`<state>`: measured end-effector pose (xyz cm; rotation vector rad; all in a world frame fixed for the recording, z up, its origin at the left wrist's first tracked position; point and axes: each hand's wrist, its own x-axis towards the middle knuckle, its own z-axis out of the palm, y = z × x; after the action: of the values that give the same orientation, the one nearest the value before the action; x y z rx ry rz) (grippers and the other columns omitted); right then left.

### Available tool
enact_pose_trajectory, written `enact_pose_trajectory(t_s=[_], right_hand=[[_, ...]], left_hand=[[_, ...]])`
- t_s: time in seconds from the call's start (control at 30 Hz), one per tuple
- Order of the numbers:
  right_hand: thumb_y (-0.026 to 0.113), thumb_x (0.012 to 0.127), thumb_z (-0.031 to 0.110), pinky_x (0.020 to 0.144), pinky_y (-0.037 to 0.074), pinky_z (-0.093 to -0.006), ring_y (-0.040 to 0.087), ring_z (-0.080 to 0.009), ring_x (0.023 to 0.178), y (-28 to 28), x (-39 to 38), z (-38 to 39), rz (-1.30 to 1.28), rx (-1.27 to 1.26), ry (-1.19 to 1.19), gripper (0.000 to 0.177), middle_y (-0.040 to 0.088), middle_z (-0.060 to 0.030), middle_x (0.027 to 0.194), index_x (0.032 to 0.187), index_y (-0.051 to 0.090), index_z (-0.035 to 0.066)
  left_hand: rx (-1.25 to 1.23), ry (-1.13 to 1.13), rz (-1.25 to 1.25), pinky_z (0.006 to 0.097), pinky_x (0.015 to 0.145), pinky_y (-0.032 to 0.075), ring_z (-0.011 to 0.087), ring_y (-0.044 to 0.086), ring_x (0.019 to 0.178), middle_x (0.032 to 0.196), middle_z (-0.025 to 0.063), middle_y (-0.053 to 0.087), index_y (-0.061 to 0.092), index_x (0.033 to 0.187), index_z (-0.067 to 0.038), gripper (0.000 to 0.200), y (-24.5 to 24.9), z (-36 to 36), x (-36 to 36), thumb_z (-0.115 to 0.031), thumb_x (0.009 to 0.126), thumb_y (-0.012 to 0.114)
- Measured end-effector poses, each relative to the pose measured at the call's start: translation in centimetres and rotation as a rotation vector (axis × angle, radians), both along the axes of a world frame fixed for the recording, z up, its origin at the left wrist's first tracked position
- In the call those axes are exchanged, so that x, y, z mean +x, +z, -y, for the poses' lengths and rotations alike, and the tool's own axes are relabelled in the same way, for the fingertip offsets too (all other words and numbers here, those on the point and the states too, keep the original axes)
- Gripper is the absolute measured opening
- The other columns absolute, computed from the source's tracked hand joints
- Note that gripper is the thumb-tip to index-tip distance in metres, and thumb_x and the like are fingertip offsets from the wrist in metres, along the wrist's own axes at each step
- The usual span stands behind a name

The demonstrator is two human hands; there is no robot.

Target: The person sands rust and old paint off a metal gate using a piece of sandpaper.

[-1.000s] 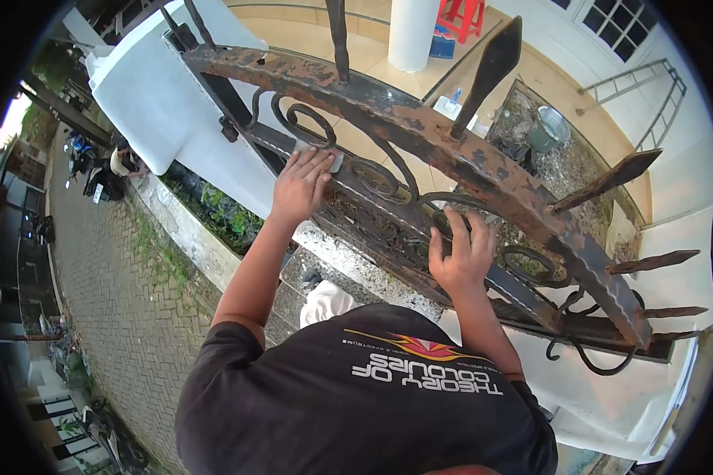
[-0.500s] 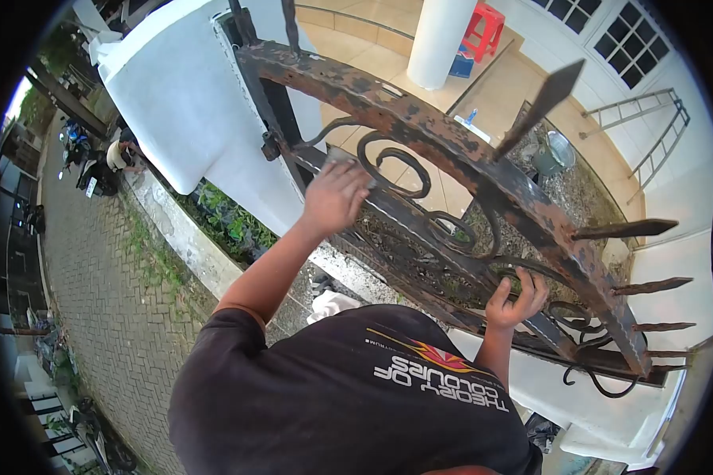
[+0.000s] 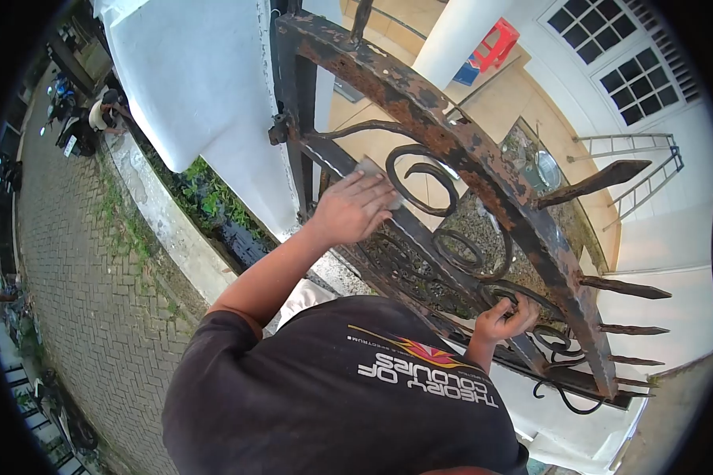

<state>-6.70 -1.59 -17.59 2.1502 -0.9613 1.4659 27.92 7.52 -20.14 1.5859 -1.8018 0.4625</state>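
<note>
A rusty dark metal gate (image 3: 483, 162) with peeling paint, pointed spikes and curled scrolls slants across the view. My left hand (image 3: 355, 207) presses a thin grey sheet (image 3: 370, 168) onto a straight dark bar of it, the fingers together over the sheet. Just beyond those fingers is a large round scroll (image 3: 451, 194). Lower on the right, my right hand (image 3: 509, 318) has its fingers curled round the ironwork near the smaller scrolls; the fingertips are partly hidden.
White wall (image 3: 206, 87) at the upper left; paved lane (image 3: 87, 261) with a crouching person (image 3: 107, 112) and motorbikes (image 3: 73, 136). Beyond the gate are a white pillar (image 3: 455, 39), red stool (image 3: 497, 43), metal bucket (image 3: 547, 169) and ladder (image 3: 646, 182). Spikes (image 3: 594, 184) point right.
The view has shifted, so the gate sits differently in it. My left hand and the sheet are slightly farther along the bar. My right hand's fingers have curled in closer to the ironwork.
</note>
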Motion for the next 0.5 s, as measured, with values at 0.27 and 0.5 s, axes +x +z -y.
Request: enact_pose_trajectory(t_s=[0.27, 0.5], right_hand=[[0.055, 0.097, 0.027, 0.078, 0.043, -0.0459, 0.055, -0.0320, 0.091, -0.1, -0.7, 0.7, -0.059, -0.042, 0.085, 0.028, 0.057, -0.0142, 0.097, 0.105, 0.060, 0.000], [0.057, 0.095, 0.026, 0.079, 0.042, -0.0445, 0.054, -0.0303, 0.090, -0.3, -0.7, 0.3, -0.048, -0.054, 0.062, 0.028, 0.056, -0.0143, 0.099, 0.106, 0.061, 0.000]], left_hand=[[0.684, 0.406, -0.059, 0.0441, 0.083, 0.051, 0.0327, 0.066, 0.090, 0.088, 0.0134, 0.069, 0.069, 0.091, -0.006, 0.030, 5.6, 3.2, 3.1, -0.032, 0.091, 0.054], [0.947, -0.089, -0.071, 0.0447, 0.084, 0.048, 0.0366, 0.063, 0.094, 0.095, 0.0173, 0.068, 0.069, 0.096, -0.007, 0.037, 5.1, 7.8, 1.1, -0.038, 0.090, 0.049]])
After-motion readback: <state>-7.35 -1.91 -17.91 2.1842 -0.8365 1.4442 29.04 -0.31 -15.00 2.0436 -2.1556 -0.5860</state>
